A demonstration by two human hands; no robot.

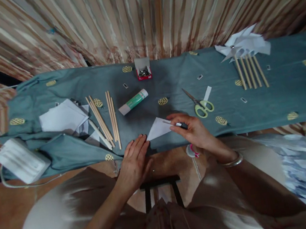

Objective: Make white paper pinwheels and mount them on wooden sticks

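A folded white paper triangle (158,128) lies near the front edge of the cloth-covered table. My left hand (135,162) rests its outstretched fingertips at the paper's left corner. At the right corner, my right hand (192,130) pinches a slim pointed tool (177,124) with a light body and dark end; its exact kind is unclear. The tool's thin tip points left over the paper. Just beyond the right hand are scissors (200,108) with green handles and a white paper strip (207,94). A green and white glue stick (133,102) lies behind the paper.
Wooden sticks (113,120) and stacked white paper (62,117) lie on the left. A small red box (144,72) holding metal pieces sits at the back. Paper pinwheels (245,44) on sticks lie right. A white corded device (22,160) stands at the left edge.
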